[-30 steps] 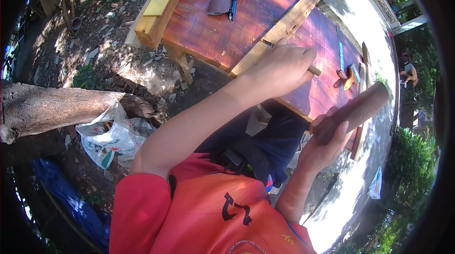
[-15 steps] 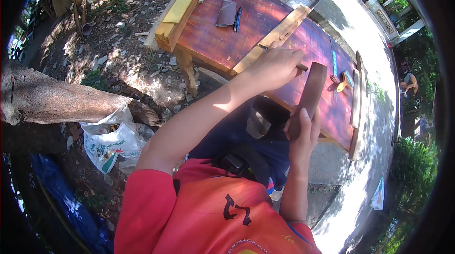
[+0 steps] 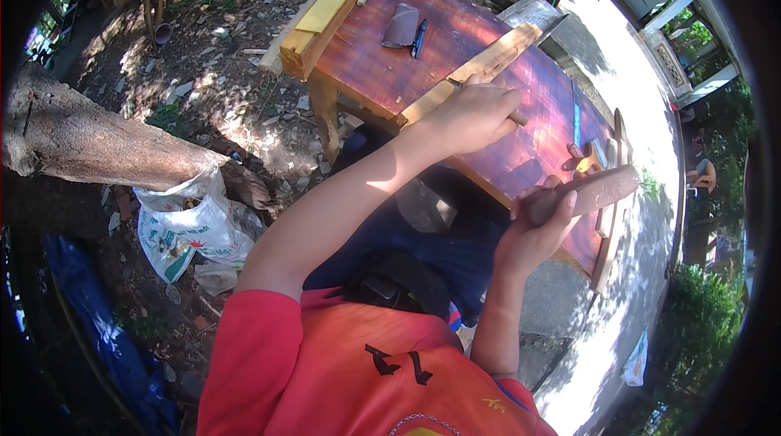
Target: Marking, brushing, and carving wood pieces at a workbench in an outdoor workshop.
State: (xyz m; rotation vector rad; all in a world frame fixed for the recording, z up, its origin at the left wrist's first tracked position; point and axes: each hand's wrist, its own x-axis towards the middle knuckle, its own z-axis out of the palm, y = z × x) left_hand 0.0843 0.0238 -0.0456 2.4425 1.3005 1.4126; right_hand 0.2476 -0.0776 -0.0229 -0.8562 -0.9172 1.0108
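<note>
My left hand (image 3: 480,115) is closed around a slim tool that looks like a chisel, its brown handle end (image 3: 518,118) sticking out beside the little finger. The thin metal end (image 3: 454,81) rests at a pale wooden board (image 3: 504,54), which lies across the reddish-brown table (image 3: 358,54). A thick brown wooden block (image 3: 602,190) is gripped in my right hand (image 3: 533,228), lying nearly level over the table's right end, apart from the chisel. My left fingers hide most of the chisel.
A brown sandpaper roll (image 3: 401,25) and a dark pen-like tool (image 3: 419,39) lie on the table. At right are a blue ruler (image 3: 577,123) and yellow-handled tool (image 3: 582,163). A timber piece (image 3: 297,62) sits at the left edge. A log (image 3: 106,131) and white bag (image 3: 195,228) are left.
My right hand has tipped the wooden block from upright to nearly level, swinging its far end right and away from the chisel. My left hand stays at the board.
</note>
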